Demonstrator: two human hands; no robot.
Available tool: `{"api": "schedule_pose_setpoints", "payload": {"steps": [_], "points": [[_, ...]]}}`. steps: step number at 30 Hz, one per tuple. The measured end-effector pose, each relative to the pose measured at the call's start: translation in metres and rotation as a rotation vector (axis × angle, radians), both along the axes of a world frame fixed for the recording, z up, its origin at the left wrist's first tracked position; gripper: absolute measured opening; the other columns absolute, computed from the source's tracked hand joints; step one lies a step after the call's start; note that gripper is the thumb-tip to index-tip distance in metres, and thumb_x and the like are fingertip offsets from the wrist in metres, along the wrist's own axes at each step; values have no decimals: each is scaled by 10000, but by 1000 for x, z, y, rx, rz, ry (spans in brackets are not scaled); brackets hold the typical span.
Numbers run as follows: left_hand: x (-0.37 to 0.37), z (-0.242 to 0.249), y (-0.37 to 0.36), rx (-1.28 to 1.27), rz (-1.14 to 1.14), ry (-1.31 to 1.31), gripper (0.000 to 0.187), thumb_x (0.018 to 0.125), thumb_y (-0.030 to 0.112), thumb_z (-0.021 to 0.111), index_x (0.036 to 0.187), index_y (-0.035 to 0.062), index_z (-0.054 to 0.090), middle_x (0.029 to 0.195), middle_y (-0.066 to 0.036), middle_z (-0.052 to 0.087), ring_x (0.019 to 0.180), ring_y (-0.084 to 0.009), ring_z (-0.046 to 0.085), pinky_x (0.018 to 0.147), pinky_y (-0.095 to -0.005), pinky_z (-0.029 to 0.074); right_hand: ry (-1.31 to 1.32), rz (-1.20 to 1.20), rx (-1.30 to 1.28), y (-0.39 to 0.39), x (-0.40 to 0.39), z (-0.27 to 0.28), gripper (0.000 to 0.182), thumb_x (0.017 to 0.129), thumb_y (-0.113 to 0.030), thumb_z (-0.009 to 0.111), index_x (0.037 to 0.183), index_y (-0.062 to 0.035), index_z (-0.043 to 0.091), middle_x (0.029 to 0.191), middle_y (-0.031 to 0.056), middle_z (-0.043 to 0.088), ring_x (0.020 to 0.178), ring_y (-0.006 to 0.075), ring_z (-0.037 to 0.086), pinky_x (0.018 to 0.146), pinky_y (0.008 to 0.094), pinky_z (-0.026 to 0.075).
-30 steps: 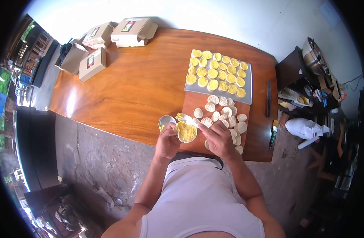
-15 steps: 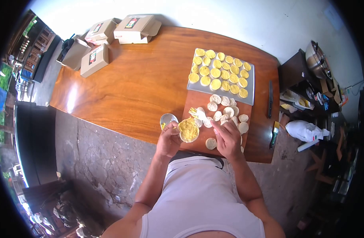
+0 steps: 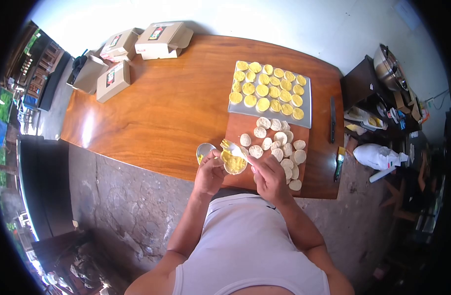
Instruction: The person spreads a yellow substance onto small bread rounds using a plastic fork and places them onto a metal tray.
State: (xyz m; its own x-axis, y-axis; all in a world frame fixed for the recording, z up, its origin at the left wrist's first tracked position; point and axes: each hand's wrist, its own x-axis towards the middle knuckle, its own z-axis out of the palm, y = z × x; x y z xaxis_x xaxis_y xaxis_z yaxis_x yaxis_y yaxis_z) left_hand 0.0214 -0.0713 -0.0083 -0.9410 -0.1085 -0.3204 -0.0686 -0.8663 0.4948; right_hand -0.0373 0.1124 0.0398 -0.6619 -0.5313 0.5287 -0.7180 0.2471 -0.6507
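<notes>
My left hand [image 3: 210, 174] grips a round bread half [image 3: 234, 167] by its edge, with yellow spread covering its upper face. My right hand [image 3: 270, 178] is closed around a white plastic fork [image 3: 236, 149]; its tines, smeared with yellow, are over the far edge of that bread half. Just beyond my left hand stands a small bowl [image 3: 204, 149] with some yellow in it, partly hidden. Several plain bread halves [image 3: 267, 143] lie on a reddish-brown board [image 3: 235, 129] past my right hand. Behind them, a grey tray [image 3: 304, 117] bears rows of bread halves topped with yellow spread [image 3: 262, 90].
A long knife [image 3: 332, 120] and a brush [image 3: 339, 164] lie along the right side of the wooden table [image 3: 171, 108]. Cardboard boxes [image 3: 161, 42] stand at its far left corner. To the right, a dark shelf holds a metal bowl [image 3: 387, 66], with a white bag [image 3: 378, 156] nearby.
My right hand has moved left and nearer the bread half. The fork now reaches over it, where before it was beyond it and to the right. The view has shifted slightly.
</notes>
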Motion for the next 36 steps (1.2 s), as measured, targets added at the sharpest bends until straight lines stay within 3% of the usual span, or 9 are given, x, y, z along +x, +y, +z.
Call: {"api": "schedule_pose_setpoints", "payload": {"steps": [8,10,11,12,15,19,31,34,36], "points": [[-3,-6,-3,23,-6,3,72,881,34,498,904,47,565,899,-81,656,823,-177,659,809,-349,545,235,-144,188,7,-5,1,355,820,50,580,1168,-1,626,697,65,468,630,222,450,565,340,397],[-2,-7,-4,27,0,-6,70,879,32,502,904,47,566,893,-78,657,818,-177,659,807,-348,545,1,-189,-49,7,-6,-2,323,850,34,582,1166,-11,631,696,73,478,617,207,441,559,318,382],[-3,-7,-5,37,-2,14,73,877,26,506,900,45,573,884,-73,658,815,-173,658,802,-344,545,-179,-189,-165,6,-6,-8,264,922,-50,559,1174,-6,625,673,30,481,580,152,410,544,289,358],[-3,-7,-5,46,-5,35,77,874,21,510,897,43,580,875,-68,659,811,-170,657,798,-340,544,-178,-187,-164,7,-8,-6,264,922,-50,559,1174,-6,625,673,30,481,580,152,410,544,289,358],[-5,-2,-8,12,-28,83,85,855,-10,541,895,37,599,857,-57,663,794,-157,651,783,-319,535,-932,-109,-267,18,-15,2,296,994,-167,485,1170,36,608,661,-53,435,562,47,349,515,211,295],[-5,-2,-18,-142,5,180,159,808,-87,573,914,27,609,854,-52,672,772,-127,633,735,-260,491,-1223,-32,-619,30,-20,5,281,976,-127,500,1141,77,599,647,-44,385,564,48,336,515,201,286],[-13,-8,-10,-271,4,204,172,816,-108,566,923,15,619,857,-62,685,751,-104,635,688,-242,494,-1290,-1,-713,22,-5,-3,275,982,-144,501,1142,54,605,654,-39,373,575,54,320,532,212,303],[-12,-9,-9,-274,-35,207,162,824,-100,566,924,13,624,862,-65,687,757,-103,639,690,-242,500,-1169,-47,-521,20,-5,4,273,983,-153,506,1133,42,624,671,-39,426,587,45,347,530,206,309],[-11,-8,-9,-275,-54,199,157,827,-96,565,923,14,625,864,-66,688,757,-103,639,689,-240,501,-878,-120,-242,20,-4,10,275,983,-160,510,1120,42,637,691,-42,468,599,34,363,531,202,311]]}}
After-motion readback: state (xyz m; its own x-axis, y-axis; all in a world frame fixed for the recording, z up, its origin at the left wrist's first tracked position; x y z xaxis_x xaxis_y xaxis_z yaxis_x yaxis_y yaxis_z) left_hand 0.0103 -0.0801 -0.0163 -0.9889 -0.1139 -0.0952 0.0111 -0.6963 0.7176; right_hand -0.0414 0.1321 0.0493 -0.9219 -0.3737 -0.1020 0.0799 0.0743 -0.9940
